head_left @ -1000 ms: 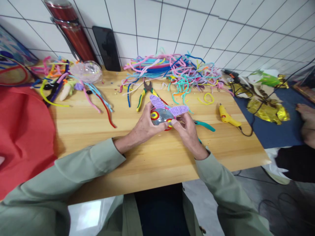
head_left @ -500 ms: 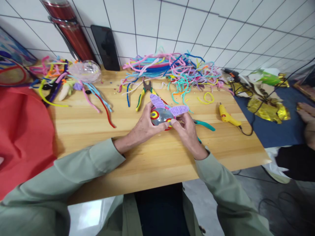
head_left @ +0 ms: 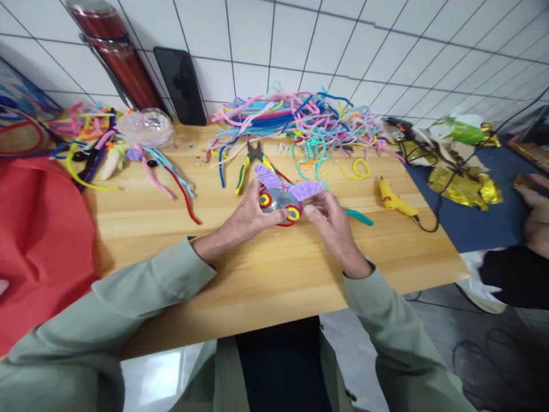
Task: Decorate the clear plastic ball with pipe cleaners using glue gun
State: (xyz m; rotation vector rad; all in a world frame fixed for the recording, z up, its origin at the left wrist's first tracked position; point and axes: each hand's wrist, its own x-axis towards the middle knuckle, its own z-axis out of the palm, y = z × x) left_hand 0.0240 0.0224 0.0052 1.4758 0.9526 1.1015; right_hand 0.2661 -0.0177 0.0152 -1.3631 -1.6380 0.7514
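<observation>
Both my hands hold a clear plastic ball figure [head_left: 277, 200] with two purple pipe-cleaner ears and red-and-yellow coiled eyes, just above the wooden table [head_left: 266, 274]. My left hand [head_left: 246, 217] grips its left side with the thumb on the front. My right hand [head_left: 332, 226] pinches its right edge beside the right eye. A big heap of coloured pipe cleaners [head_left: 300, 123] lies behind it, with pliers [head_left: 251, 160] just beyond the figure.
A yellow glue gun [head_left: 394, 200] with its cord lies to the right. Another clear ball [head_left: 146, 127] sits among pipe cleaners at the back left. Red cloth [head_left: 38, 240] covers the left side. A phone [head_left: 180, 86] leans on the tiled wall. Another person's hand [head_left: 534, 209] is over gold foil at far right.
My right hand has shifted slightly off the figure's front, uncovering the right eye. The view has tipped down a little. The other person's hand has moved a bit.
</observation>
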